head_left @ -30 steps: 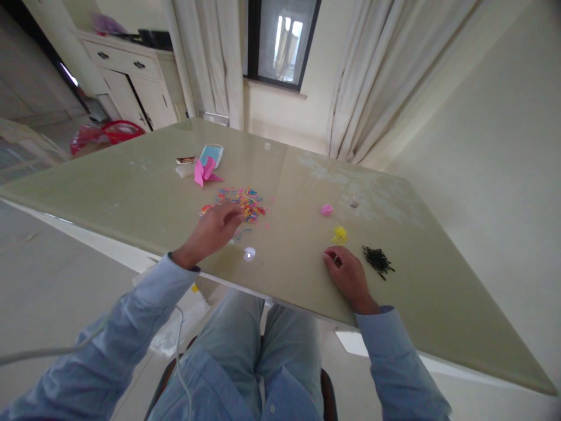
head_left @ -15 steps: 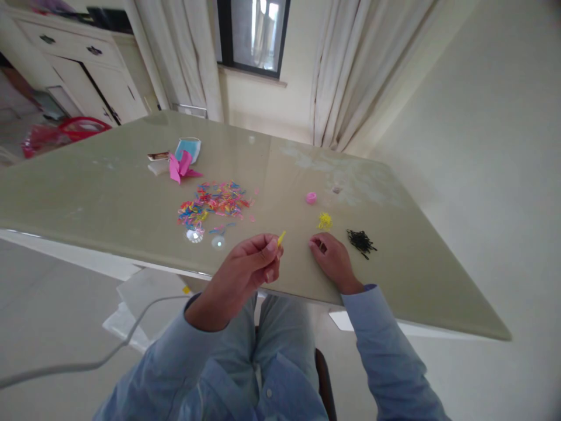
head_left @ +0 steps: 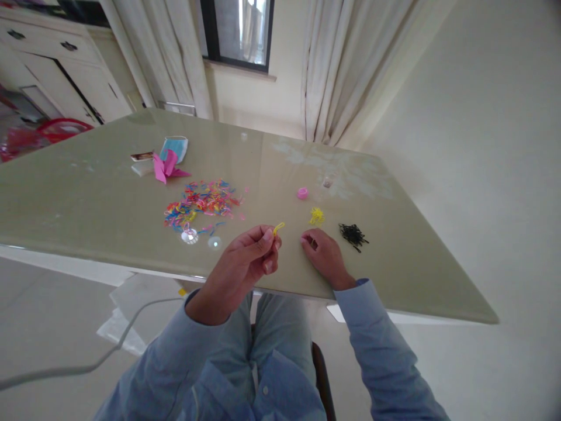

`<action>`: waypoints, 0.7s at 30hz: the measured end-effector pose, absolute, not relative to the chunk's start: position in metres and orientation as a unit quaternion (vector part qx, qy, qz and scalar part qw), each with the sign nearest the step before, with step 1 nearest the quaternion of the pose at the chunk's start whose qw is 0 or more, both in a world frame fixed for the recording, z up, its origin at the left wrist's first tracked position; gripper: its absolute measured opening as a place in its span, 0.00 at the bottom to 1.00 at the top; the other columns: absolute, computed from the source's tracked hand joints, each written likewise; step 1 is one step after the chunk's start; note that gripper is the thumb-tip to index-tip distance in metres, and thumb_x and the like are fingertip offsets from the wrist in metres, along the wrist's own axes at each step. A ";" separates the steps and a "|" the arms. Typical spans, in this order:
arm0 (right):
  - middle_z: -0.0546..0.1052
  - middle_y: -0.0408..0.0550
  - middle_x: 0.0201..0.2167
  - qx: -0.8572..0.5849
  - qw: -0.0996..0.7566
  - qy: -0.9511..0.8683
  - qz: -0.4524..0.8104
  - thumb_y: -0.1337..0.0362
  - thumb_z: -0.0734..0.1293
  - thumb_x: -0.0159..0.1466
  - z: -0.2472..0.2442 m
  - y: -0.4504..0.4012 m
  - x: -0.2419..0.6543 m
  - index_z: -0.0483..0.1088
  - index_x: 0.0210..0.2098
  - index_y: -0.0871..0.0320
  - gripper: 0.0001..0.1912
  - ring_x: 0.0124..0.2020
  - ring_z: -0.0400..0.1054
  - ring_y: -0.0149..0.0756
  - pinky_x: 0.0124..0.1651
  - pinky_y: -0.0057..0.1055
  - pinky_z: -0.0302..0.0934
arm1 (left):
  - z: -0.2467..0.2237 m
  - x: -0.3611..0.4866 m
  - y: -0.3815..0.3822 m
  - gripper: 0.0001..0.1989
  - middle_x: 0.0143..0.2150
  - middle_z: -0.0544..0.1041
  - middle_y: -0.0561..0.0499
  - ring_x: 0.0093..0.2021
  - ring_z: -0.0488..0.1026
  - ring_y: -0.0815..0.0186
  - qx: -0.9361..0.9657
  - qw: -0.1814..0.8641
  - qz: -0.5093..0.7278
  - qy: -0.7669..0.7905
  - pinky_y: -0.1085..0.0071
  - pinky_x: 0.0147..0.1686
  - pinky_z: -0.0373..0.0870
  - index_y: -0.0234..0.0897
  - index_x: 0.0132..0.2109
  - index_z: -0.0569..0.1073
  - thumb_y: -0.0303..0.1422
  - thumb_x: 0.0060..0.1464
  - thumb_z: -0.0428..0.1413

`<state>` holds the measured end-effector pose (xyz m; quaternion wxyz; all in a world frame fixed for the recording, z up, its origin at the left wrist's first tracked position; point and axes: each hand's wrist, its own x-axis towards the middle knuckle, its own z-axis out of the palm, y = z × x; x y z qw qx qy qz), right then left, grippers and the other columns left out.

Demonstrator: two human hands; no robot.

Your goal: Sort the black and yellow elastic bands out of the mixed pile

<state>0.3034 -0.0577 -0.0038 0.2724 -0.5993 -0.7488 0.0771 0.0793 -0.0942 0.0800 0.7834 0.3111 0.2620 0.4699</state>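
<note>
Above the front edge of the table, my left hand (head_left: 248, 254) is closed, pinching a small yellow rubber band (head_left: 279, 227) between thumb and fingertips; the band's loop sticks up out of the pinch. My right hand (head_left: 323, 255) rests on the tabletop with its fingers curled in, and nothing shows in them. Just beyond it lies a small pile of yellow rubber bands (head_left: 316, 216). To its right is a heap of black hair pins or bands (head_left: 353, 235), too small to tell. A large spread of multicoloured rubber bands (head_left: 205, 202) lies left of my hands.
A small pink ring-shaped item (head_left: 302, 193) lies behind the yellow pile. A pink folded paper piece (head_left: 166, 167) and a blue face mask (head_left: 174, 147) lie at the back left of the glossy table (head_left: 263, 169). A grey cable (head_left: 87, 367) runs below on the left.
The yellow band in my left hand now shows as an open loop instead of a narrow strip. My right hand stays beside the yellow pile. The view has shifted slightly right.
</note>
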 end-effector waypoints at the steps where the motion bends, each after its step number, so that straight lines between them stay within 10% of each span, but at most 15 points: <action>1: 0.75 0.47 0.32 -0.600 0.270 -0.749 0.074 0.65 0.62 0.64 -0.004 -0.058 0.303 0.71 0.34 0.57 0.06 0.33 0.68 0.36 0.39 0.31 0.58 | 0.080 0.082 -0.093 0.13 0.30 0.69 0.55 0.22 0.62 0.78 0.317 0.782 0.467 0.265 0.78 0.23 0.58 0.34 0.31 0.70 0.37 0.51 0.65; 11: 0.75 0.47 0.31 -0.595 0.243 -0.765 0.047 0.67 0.62 0.65 -0.003 -0.063 0.298 0.71 0.34 0.56 0.05 0.34 0.67 0.38 0.38 0.31 0.56 | 0.065 0.121 -0.028 0.11 0.24 0.69 0.56 0.24 0.62 0.72 0.654 0.516 0.409 0.372 0.75 0.25 0.59 0.34 0.32 0.73 0.39 0.55 0.57; 21: 0.75 0.48 0.31 -0.584 0.243 -0.773 0.048 0.67 0.63 0.66 -0.006 -0.067 0.300 0.71 0.34 0.57 0.06 0.33 0.67 0.37 0.38 0.31 0.56 | 0.024 0.191 0.040 0.12 0.40 0.79 0.44 0.41 0.74 0.61 0.871 0.180 0.188 0.417 0.66 0.43 0.68 0.34 0.39 0.78 0.31 0.62 0.49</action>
